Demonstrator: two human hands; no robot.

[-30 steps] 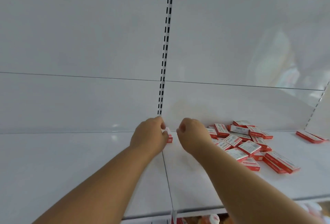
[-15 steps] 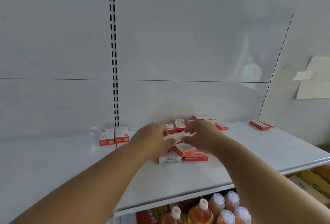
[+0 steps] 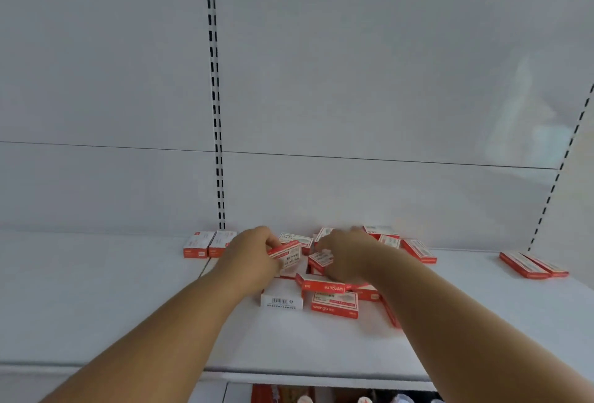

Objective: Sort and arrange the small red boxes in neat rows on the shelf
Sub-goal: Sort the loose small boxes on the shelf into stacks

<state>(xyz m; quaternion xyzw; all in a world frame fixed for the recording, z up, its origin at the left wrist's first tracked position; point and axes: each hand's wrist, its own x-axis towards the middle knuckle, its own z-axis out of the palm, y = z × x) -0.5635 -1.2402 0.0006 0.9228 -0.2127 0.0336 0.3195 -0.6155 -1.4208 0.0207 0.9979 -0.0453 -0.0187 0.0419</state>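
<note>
Nearest, a white barcode-side box (image 3: 282,299) and a red box (image 3: 334,304) are seen lying flat at the front of the loose pile (image 3: 334,274) on the shelf (image 3: 128,306). Just behind, one box (image 3: 287,254) is pinched on edge by the left hand (image 3: 254,258); another box (image 3: 319,259) in the pile seems gripped by the right hand (image 3: 345,256), fingers curled, though blur hides the exact hold. Further back, two boxes (image 3: 209,244) are stood side by side vs. the back wall (image 3: 321,97), approx. the start of a row. Probably each picked box should be turned label-front and butted against that pair, edges squared. Two flat boxes (image 3: 533,266) are left well apart, far right.
</note>
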